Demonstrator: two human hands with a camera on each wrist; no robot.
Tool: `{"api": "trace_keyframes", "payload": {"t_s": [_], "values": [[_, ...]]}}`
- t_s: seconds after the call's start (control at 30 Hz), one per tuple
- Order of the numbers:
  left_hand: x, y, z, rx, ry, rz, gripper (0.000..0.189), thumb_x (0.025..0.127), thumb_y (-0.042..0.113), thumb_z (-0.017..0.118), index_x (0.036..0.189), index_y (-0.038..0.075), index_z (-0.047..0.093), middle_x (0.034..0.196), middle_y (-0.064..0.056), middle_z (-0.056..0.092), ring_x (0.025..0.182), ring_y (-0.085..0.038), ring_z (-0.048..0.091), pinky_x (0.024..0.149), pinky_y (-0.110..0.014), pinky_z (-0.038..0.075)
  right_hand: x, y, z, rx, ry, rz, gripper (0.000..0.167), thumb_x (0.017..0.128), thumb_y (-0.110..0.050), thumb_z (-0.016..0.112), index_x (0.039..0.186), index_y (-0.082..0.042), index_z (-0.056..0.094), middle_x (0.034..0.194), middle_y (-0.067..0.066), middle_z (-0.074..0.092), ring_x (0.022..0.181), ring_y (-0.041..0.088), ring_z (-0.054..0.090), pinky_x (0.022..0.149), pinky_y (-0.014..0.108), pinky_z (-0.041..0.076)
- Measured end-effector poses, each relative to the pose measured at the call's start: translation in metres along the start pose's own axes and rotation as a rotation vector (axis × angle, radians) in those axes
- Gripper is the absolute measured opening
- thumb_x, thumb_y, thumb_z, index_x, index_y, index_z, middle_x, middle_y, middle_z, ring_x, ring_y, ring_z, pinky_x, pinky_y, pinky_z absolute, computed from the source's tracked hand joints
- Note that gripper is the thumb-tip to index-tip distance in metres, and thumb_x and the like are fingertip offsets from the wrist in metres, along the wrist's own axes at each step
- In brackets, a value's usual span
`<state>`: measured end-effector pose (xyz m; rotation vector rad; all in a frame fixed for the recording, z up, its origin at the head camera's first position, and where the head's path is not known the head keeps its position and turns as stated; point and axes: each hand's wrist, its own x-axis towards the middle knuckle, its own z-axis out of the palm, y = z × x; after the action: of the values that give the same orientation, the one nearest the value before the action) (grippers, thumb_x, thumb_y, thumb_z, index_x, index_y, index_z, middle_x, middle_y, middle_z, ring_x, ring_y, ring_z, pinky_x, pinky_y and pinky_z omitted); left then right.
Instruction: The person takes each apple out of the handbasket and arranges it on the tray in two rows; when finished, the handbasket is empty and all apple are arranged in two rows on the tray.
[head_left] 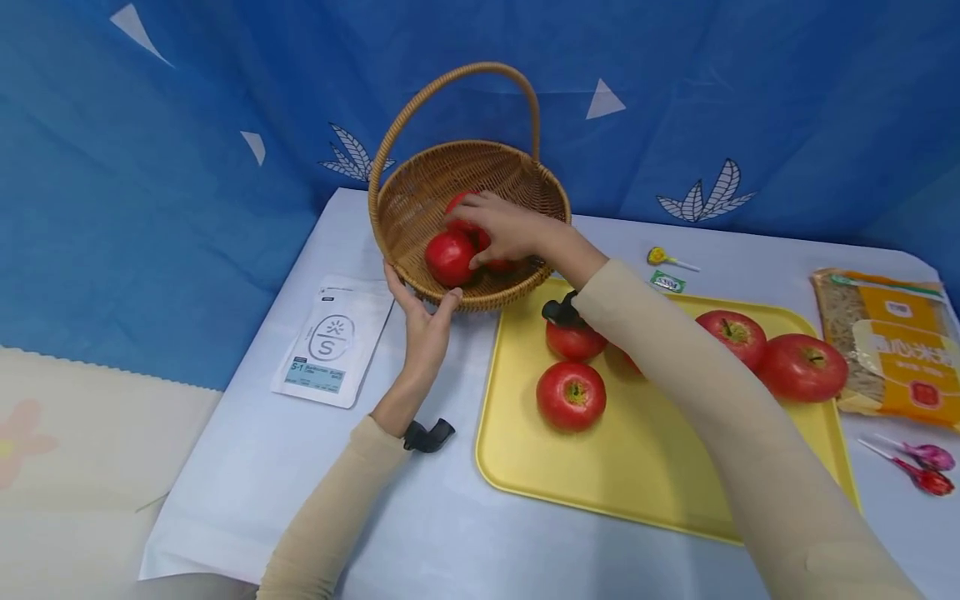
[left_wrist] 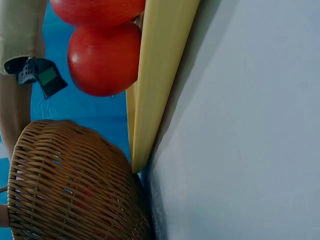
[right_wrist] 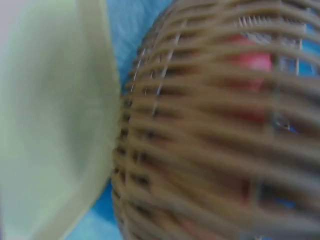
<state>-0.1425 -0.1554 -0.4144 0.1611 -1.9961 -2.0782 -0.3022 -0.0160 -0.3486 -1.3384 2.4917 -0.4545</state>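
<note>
Head view, left hand [head_left: 426,333]: thumb parted from fingers, grips basket [head_left: 416,208];
Right hand [head_left: 501,227]: fingers bent over apples [head_left: 448,258] inside; whether gripping, cannot tell.

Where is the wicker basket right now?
In the head view, the wicker basket is at upper centre, its near rim in the left hand, near the yellow tray's far left corner.

It's a draped-off corner, whether in a home or a studio I can't tell: a blue leaf-printed curtain [head_left: 645,50] hangs right behind the white table [head_left: 450,533], a flowered cream cloth [head_left: 105,433] shows at the left, and apples [head_left: 571,398] and a food packet [head_left: 903,342] sit out.
</note>
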Motion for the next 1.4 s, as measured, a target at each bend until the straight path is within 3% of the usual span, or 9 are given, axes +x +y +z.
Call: {"api": "trace_keyframes", "payload": {"t_s": [0.13,0.23,0.33,0.6,0.77,0.93,1.07,1.23,1.4], "values": [[-0.006,0.015,0.003,-0.002,-0.007,-0.019,0.102,0.093,0.01,0.059,0.153,0.017,-0.023,0.163,-0.011,-0.012,0.152,-0.028,0.002,0.12,-0.044,0.016,0.01,0.001,0.008,-0.011,-0.122,0.034,0.081,0.082,-0.03,0.08,0.15,-0.025,0.036,0.159,0.006,0.029,0.151,0.03,0.012,0.116,0.059,0.019],[-0.008,0.02,0.004,-0.001,-0.008,-0.027,0.103,0.093,0.009,0.059,0.152,0.016,-0.024,0.163,-0.012,-0.014,0.152,-0.027,0.002,0.12,-0.044,0.015,0.014,0.002,0.012,-0.007,-0.137,0.048,0.081,0.081,-0.031,0.08,0.15,-0.027,0.036,0.161,0.005,0.026,0.152,0.028,0.005,0.118,0.06,0.013],[-0.008,0.02,0.005,-0.006,-0.01,-0.02,0.103,0.092,0.007,0.058,0.152,0.016,-0.025,0.163,-0.012,-0.013,0.152,-0.027,0.002,0.121,-0.044,0.013,0.018,0.003,0.014,-0.015,-0.106,0.018,0.079,0.08,-0.033,0.081,0.147,-0.025,0.041,0.159,0.006,0.03,0.152,0.026,0.011,0.119,0.057,0.011],[-0.007,0.023,0.006,0.0,-0.014,-0.012,0.102,0.093,0.007,0.058,0.152,0.016,-0.024,0.163,-0.012,-0.012,0.152,-0.027,0.001,0.121,-0.044,0.014,0.017,-0.001,0.012,0.041,-0.049,-0.063,0.075,0.076,-0.03,0.085,0.14,-0.017,0.048,0.145,0.007,0.046,0.136,0.027,0.041,0.111,0.05,0.036],[-0.009,0.025,0.006,0.036,-0.002,-0.027,0.101,0.093,0.011,0.059,0.153,0.015,-0.022,0.163,-0.012,-0.013,0.152,-0.026,-0.002,0.121,-0.046,0.011,0.001,-0.005,0.001,0.132,0.106,-0.118,0.074,0.072,-0.025,0.087,0.136,-0.014,0.052,0.136,0.006,0.049,0.128,0.024,0.046,0.105,0.046,0.043],[-0.009,0.026,0.006,0.061,0.009,-0.05,0.101,0.094,0.011,0.059,0.153,0.017,-0.022,0.163,-0.008,-0.015,0.152,-0.023,-0.005,0.121,-0.046,0.008,-0.036,-0.007,-0.017,0.227,0.276,-0.184,0.073,0.069,-0.02,0.089,0.134,-0.014,0.054,0.133,0.004,0.049,0.124,0.018,0.047,0.097,0.04,0.05],[-0.008,0.023,0.006,0.041,0.006,-0.032,0.101,0.094,0.008,0.058,0.153,0.017,-0.023,0.163,-0.008,-0.016,0.152,-0.025,-0.005,0.121,-0.043,0.009,-0.084,-0.005,-0.028,0.236,0.357,-0.195,0.076,0.068,-0.015,0.089,0.136,-0.013,0.054,0.135,0.006,0.047,0.123,0.017,0.047,0.089,0.04,0.055],[-0.006,0.02,0.007,0.004,-0.005,-0.009,0.101,0.094,0.007,0.057,0.153,0.015,-0.024,0.162,-0.011,-0.018,0.152,-0.027,-0.005,0.121,-0.042,0.009,-0.159,-0.004,-0.028,0.136,0.371,-0.112,0.078,0.066,-0.014,0.089,0.135,-0.012,0.052,0.133,0.005,0.051,0.117,0.018,0.046,0.083,0.041,0.051],[-0.003,0.019,0.007,0.016,-0.003,-0.031,0.102,0.094,0.009,0.059,0.153,0.018,-0.025,0.162,-0.007,-0.021,0.151,-0.021,-0.01,0.121,-0.04,0.005,-0.228,-0.005,-0.001,-0.002,0.35,-0.017,0.076,0.059,-0.017,0.092,0.125,-0.013,0.055,0.127,0.001,0.056,0.114,0.019,0.045,0.08,0.043,0.049]]}}
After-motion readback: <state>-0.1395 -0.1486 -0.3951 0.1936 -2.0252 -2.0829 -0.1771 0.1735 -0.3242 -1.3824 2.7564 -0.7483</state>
